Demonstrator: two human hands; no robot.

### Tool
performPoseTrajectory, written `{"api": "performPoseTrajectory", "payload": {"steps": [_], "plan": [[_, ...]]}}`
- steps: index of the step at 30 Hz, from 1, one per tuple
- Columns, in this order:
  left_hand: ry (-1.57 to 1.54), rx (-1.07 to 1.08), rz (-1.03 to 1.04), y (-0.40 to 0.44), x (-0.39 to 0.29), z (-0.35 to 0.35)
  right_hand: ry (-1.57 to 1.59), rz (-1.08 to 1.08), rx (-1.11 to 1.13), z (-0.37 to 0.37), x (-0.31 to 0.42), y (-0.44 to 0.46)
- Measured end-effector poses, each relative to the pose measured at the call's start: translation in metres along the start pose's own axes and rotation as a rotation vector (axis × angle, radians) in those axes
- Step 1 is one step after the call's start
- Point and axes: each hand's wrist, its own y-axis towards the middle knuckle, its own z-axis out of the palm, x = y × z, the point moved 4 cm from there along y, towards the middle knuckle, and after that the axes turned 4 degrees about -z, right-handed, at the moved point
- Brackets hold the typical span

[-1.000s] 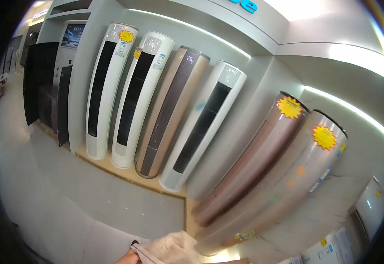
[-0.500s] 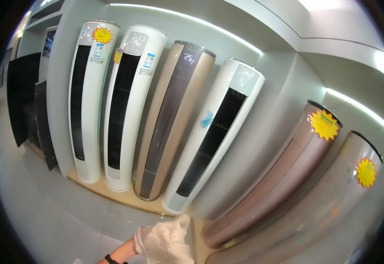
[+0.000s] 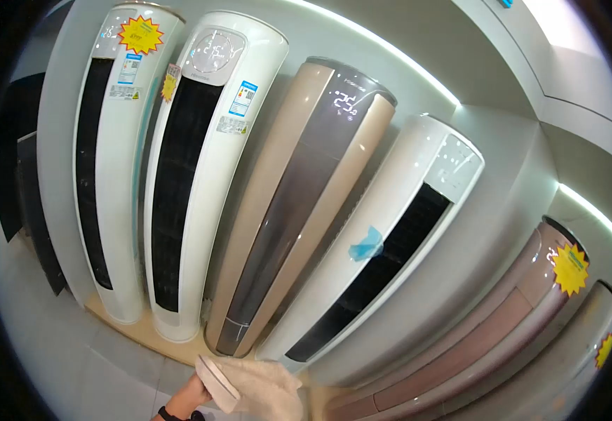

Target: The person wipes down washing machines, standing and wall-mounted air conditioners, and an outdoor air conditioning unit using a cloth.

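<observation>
My left hand [image 3: 191, 396], with a dark band at the wrist, comes in from the bottom edge. Its fingers grip a beige cloth [image 3: 267, 387] that hangs out to the right and hides part of them. Just beyond the cloth stand the beige-and-grey upright air conditioner [image 3: 288, 182] with a lit display and a white one [image 3: 383, 217] with a black vent and a blue piece of tape or film on its front. A gap to these units cannot be judged. My right hand is out of sight.
Two more white floor-standing air conditioners [image 3: 127, 175] are at left on a low wooden platform [image 3: 144, 342]. Rose-brown [image 3: 460, 333] and greyish [image 3: 558, 351] units lean through the right side, bearing yellow star stickers. Dark panels [image 3: 38, 210] stand far left, beside the tiled floor [image 3: 60, 365].
The view has moved closer to the units, which look larger. My left hand and the cloth have shifted left in view, and the cloth now spreads out sideways.
</observation>
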Motion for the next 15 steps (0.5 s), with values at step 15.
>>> {"api": "performPoseTrajectory", "payload": {"steps": [15], "plan": [[0.429, 0.215, -0.012, 0.19, -0.115, 0.079, -0.084, -0.252, -0.108, 0.07, 0.054, 0.233]]}}
